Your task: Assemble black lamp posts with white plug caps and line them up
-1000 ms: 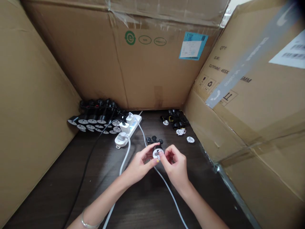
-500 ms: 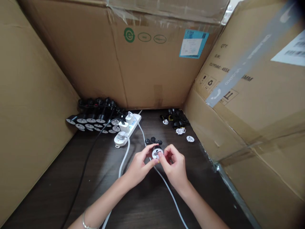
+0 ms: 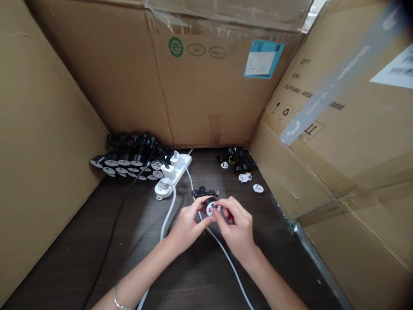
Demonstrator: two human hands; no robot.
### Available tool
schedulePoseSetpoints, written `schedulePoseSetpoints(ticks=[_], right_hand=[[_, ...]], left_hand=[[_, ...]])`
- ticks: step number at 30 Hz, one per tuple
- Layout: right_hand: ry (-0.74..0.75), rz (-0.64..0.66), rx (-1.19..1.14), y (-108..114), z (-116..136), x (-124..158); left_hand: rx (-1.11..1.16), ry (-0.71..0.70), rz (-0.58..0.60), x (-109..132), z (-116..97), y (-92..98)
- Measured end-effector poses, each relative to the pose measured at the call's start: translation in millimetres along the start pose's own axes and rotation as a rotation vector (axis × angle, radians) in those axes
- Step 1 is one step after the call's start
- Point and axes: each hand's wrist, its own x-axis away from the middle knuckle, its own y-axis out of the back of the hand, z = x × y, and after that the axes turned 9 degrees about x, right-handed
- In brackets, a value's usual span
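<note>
Head | left fingers (image 3: 199,203) grip black cylinder (image 3: 210,200) | right fingers (image 3: 220,218) partly hide its white face (image 3: 209,211), grip unclear

Wears a silver bangle (image 3: 115,297) around the left forearm (image 3: 145,267), well back from the wrist (image 3: 172,243) and close to the lower edge of view. Gleams there as a slim, smooth, rounded band, with any engraving or clasp too small to tell. Runs bare over the rest of that forearm, the left hand (image 3: 189,221), the right forearm (image 3: 272,277) and the right hand (image 3: 238,224).
</note>
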Motion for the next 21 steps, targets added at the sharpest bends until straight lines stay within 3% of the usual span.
schedulePoseSetpoints(ticks=[12,21], right_hand=[[0.025,-0.007,0.066,-1.7,-4.9,2.2],[0.079,-0.037,0.130,-2.3,-7.8,2.7]], left_hand=[[0.161,0.019,-0.045,4.6,2.4,-7.1],[0.378,0.122,-0.049,4.5,-0.3,-9.6]])
